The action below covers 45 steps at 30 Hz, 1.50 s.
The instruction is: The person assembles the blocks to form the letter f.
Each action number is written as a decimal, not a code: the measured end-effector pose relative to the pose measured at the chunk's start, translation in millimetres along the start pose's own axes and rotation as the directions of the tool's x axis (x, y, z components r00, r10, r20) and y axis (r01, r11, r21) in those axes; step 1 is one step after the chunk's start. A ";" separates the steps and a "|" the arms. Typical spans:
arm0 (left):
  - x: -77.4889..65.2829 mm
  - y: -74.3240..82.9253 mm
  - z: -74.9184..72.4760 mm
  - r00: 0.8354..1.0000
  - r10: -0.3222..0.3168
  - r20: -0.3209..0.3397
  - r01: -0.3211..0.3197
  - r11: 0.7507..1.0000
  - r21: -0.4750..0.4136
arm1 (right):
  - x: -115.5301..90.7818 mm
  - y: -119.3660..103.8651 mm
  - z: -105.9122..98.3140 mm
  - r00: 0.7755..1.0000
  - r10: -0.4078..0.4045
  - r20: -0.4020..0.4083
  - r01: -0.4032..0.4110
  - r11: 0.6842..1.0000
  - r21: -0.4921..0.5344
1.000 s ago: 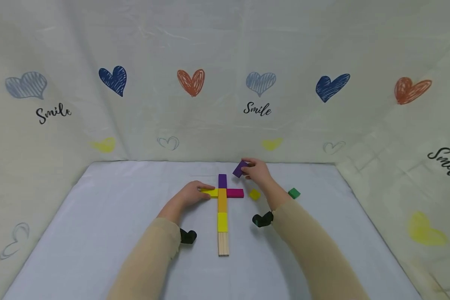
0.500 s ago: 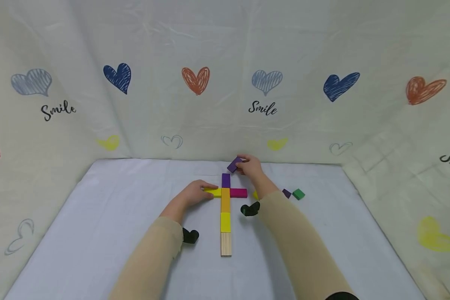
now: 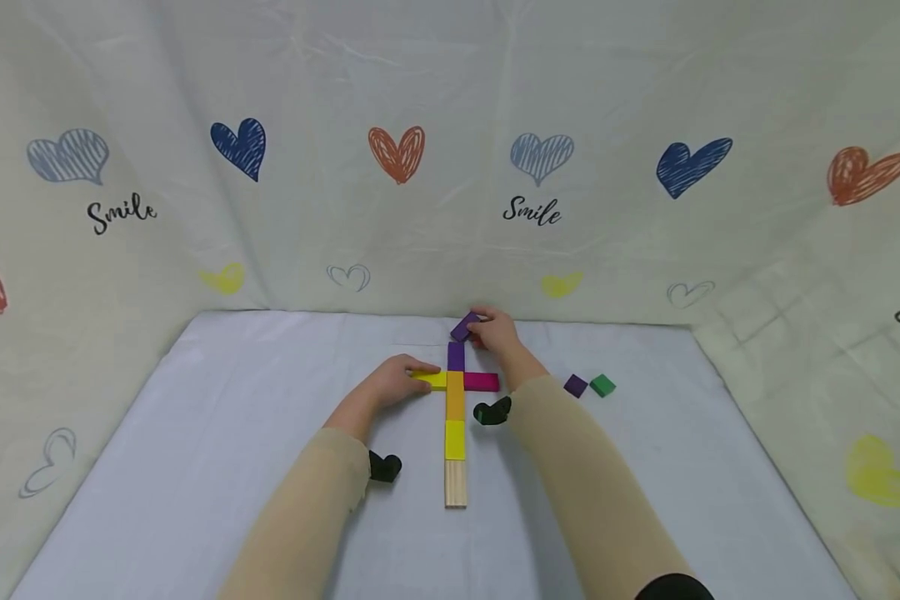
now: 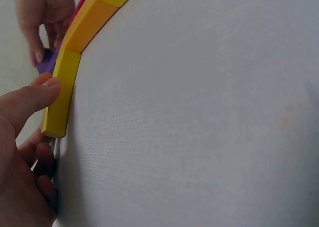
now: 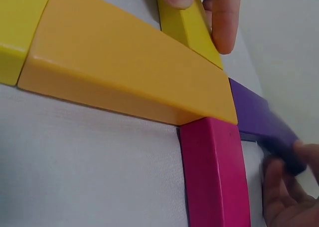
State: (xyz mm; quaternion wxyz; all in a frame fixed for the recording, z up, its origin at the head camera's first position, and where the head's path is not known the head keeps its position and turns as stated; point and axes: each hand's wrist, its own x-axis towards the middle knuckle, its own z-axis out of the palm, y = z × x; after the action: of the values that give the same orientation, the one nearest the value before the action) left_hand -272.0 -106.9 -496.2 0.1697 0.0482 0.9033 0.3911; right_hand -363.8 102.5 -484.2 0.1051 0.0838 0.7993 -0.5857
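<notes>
Coloured wooden blocks form a cross on the white table. Its upright runs from a plain wood block through a yellow block and an orange block to a purple block. A magenta block makes the right arm. My left hand pinches the yellow block of the left arm, thumb on its near side. At the far end, my right hand holds another purple block tilted, close to the upright's top; whether they touch I cannot tell.
A small dark purple block and a green block lie to the right of the cross. Behind the table rises a pale cloth backdrop printed with hearts. My right forearm spans the area right of the cross.
My right hand has carried its purple block leftward to the top of the cross. A loose yellow block is now hidden behind that arm, and the dark purple one shows. My left hand stays put.
</notes>
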 end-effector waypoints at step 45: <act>3.0 -0.1 1.4 1.000 0.007 0.002 -0.007 1.000 -0.017 | -0.7 2.2 -9.5 1.000 -0.028 -0.013 0.023 0.960 -0.278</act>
State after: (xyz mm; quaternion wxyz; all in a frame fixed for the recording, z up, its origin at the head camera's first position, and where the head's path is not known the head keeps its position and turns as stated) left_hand -274.4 -105.4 -497.9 0.1694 0.0504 0.8996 0.3992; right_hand -363.2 112.2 -483.2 0.1017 0.0628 0.8755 -0.4682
